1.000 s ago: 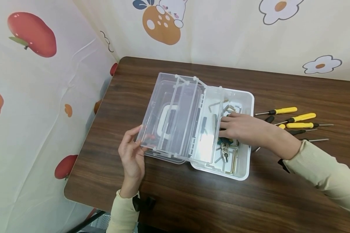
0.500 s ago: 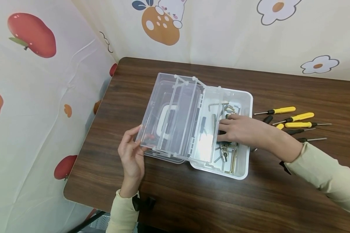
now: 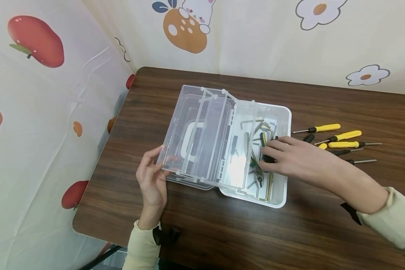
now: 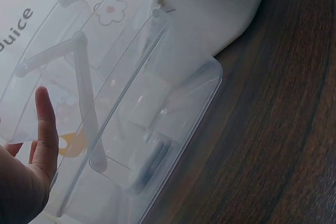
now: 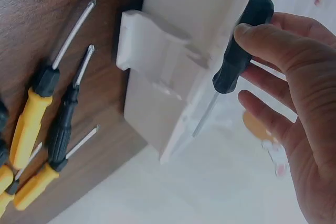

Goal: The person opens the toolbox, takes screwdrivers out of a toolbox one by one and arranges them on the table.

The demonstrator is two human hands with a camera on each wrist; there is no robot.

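My right hand point(image 3: 293, 157) is over the white toolbox point(image 3: 282, 197), pinching a black-handled screwdriver point(image 5: 242, 45) between thumb and fingers. In the right wrist view its thin shaft points down past the box wall. Under the hand lie several hex keys point(image 3: 269, 189) and a pair of pliers point(image 3: 258, 174), partly covered by the hand. At the box's left side, my left hand point(image 3: 153, 183) holds the near corner of the clear tray point(image 3: 216, 138), which is swung out over the opened clear lid point(image 4: 178, 114). The left wrist view shows the thumb at the tray's edge.
Several yellow-handled screwdrivers point(image 3: 327, 128) and black-handled ones point(image 5: 62, 124) lie on the brown table point(image 3: 195, 232) right of the box. A white latch point(image 5: 152, 51) sticks out from the box's side. A patterned curtain point(image 3: 256, 45) hangs behind and to the left.
My right hand has come up and slightly right from among the tools, now with the black-handled screwdriver in its fingers. More hex keys show below. The left hand stays at the tray.
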